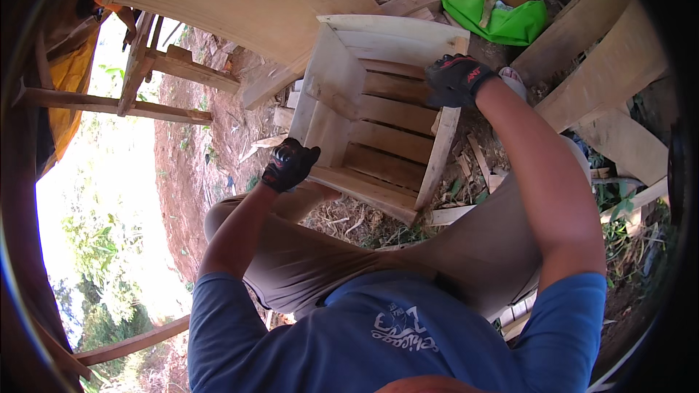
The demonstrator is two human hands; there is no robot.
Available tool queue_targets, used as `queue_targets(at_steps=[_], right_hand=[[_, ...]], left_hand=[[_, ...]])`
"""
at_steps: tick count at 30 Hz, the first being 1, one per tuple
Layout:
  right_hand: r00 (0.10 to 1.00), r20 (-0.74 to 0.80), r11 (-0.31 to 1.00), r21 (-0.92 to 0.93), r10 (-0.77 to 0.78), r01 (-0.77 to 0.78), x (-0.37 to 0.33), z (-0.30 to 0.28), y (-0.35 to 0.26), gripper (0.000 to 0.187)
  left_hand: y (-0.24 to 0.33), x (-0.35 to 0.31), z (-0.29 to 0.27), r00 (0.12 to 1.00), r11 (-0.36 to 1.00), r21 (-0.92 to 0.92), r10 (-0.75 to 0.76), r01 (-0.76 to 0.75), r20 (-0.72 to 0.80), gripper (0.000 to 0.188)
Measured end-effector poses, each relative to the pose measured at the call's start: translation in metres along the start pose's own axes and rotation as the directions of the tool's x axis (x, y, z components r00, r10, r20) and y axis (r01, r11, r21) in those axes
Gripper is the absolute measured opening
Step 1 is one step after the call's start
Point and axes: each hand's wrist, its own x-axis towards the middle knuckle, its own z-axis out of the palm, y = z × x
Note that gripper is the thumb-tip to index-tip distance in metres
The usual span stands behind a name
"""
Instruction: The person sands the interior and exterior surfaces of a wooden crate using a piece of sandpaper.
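Observation:
A slatted wooden crate rests tilted in front of my knees, its open top toward me. Gaps show between the boards of its bottom. My left hand, in a black glove, is closed at the crate's near left corner, fingers curled against the rim. On the far right side, my right hand, also in a black glove, grips the crate's edge. Its fingers are partly hidden behind the back of the glove.
A large pale board stands beyond the crate to the left. A bright green bag lies at the far right, near leaning planks. Wood scraps litter the dirt. At left, a timber frame borders a slope.

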Motion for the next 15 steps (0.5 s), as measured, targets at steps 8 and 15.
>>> queue_targets(at_steps=[8, 15], right_hand=[[0.994, -0.087, 0.997, 0.025, -0.067, 0.069, -0.008, 0.001, 0.002, 0.049], [0.995, -0.091, 0.998, 0.024, -0.052, 0.055, -0.002, -0.002, -0.004, 0.047]], left_hand=[[0.032, 0.018, 0.008, 0.999, 1.000, -0.007, 0.029, -0.029, -0.038, 0.023], [0.162, 0.057, -0.004, 0.995, 0.999, 0.048, 0.024, -0.019, -0.094, 0.038]])
